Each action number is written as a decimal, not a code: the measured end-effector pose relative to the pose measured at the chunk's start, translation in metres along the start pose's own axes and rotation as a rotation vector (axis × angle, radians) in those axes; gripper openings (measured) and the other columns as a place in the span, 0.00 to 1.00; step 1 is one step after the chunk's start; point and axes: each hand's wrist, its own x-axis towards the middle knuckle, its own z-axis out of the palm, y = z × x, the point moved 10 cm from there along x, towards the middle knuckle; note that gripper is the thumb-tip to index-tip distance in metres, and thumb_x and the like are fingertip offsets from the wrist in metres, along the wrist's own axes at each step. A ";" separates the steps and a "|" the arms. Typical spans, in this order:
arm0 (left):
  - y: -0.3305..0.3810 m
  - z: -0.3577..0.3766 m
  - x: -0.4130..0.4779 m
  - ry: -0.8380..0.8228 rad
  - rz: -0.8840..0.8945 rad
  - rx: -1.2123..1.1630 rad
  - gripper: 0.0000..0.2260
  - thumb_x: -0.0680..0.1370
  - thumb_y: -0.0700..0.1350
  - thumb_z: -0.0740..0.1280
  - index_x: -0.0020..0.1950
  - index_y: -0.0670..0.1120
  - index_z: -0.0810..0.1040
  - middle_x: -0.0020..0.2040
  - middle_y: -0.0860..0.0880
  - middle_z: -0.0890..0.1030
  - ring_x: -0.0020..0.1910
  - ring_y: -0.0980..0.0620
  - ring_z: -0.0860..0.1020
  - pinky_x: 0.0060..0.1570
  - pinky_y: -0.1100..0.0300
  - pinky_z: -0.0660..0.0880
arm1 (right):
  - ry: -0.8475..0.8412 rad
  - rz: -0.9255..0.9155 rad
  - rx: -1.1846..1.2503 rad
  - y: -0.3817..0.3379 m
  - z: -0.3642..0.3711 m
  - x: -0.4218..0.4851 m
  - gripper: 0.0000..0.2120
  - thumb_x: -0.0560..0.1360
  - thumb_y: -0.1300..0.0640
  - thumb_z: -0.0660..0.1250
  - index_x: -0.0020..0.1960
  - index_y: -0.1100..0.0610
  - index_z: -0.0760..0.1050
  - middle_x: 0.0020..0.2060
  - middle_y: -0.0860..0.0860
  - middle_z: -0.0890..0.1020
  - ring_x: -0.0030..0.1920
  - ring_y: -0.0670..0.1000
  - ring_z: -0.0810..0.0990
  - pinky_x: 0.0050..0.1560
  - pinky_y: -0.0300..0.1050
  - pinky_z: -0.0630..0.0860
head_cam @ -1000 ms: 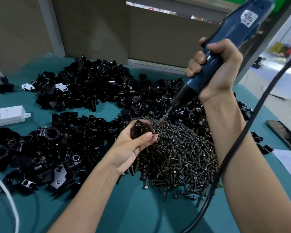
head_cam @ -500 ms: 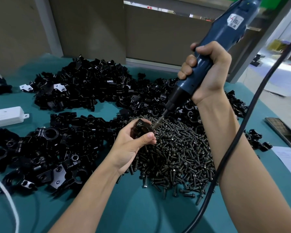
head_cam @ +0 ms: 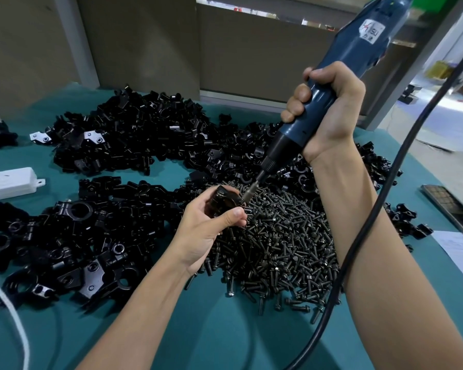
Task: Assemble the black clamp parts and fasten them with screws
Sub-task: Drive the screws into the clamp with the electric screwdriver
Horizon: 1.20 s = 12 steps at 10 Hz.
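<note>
The left hand (head_cam: 207,232) holds a black clamp (head_cam: 225,201) just above the 10 o'clock edge of the screws (head_cam: 286,236), with the thumb pressed across its near face and the fingers curled behind it. The right hand (head_cam: 332,110) is wrapped tight round a blue driver (head_cam: 358,44) that slants down from 1 o'clock, and its bit (head_cam: 251,190) meets the clamp's right side. The screw itself is hidden between bit and clamp, so I cannot tell how far it is seated. The main danger here, I judge, is the angle. If the slanted driver is not in line with the hole, the screw may cross-thread or the bit may cam out and skid toward the left thumb, which lies just beside the tip. The clamp is held in the air with nothing beneath it, so torque from the driver could twist it in the fingers and pull the two halves out of register. The cord (head_cam: 412,137) hangs across the right forearm toward 6 o'clock. If it snags on the pile it could drag screws off the tabletop (head_cam: 225,329), or tug the driver off its line. Loose clamp parts (head_cam: 134,134) are heaped from 9 to 12 o'clock, well apart from both hands.
</note>
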 end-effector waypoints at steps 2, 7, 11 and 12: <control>-0.002 -0.004 0.000 0.021 -0.001 0.002 0.17 0.68 0.43 0.77 0.56 0.45 0.81 0.42 0.44 0.84 0.42 0.48 0.83 0.49 0.61 0.79 | 0.001 0.001 -0.009 0.001 0.002 -0.001 0.03 0.65 0.59 0.62 0.38 0.57 0.69 0.25 0.50 0.69 0.23 0.49 0.66 0.27 0.39 0.66; -0.004 -0.002 0.000 0.015 -0.038 -0.100 0.18 0.66 0.42 0.76 0.54 0.46 0.77 0.38 0.49 0.82 0.39 0.51 0.83 0.48 0.61 0.80 | 0.004 0.025 -0.006 0.010 0.004 0.000 0.03 0.64 0.59 0.63 0.37 0.56 0.69 0.25 0.49 0.69 0.23 0.49 0.66 0.27 0.39 0.67; -0.001 0.001 0.000 -0.001 -0.003 -0.090 0.16 0.68 0.38 0.74 0.54 0.43 0.77 0.39 0.48 0.79 0.39 0.52 0.81 0.44 0.59 0.81 | 0.007 0.019 -0.003 0.010 0.004 -0.003 0.03 0.64 0.59 0.62 0.37 0.56 0.68 0.24 0.49 0.69 0.23 0.48 0.66 0.27 0.38 0.66; -0.001 0.000 0.000 0.000 -0.001 -0.095 0.16 0.68 0.38 0.74 0.54 0.44 0.76 0.38 0.48 0.79 0.38 0.53 0.80 0.44 0.59 0.81 | 0.005 0.018 -0.004 0.011 0.005 -0.003 0.03 0.65 0.59 0.62 0.37 0.56 0.69 0.24 0.49 0.69 0.23 0.48 0.66 0.27 0.39 0.67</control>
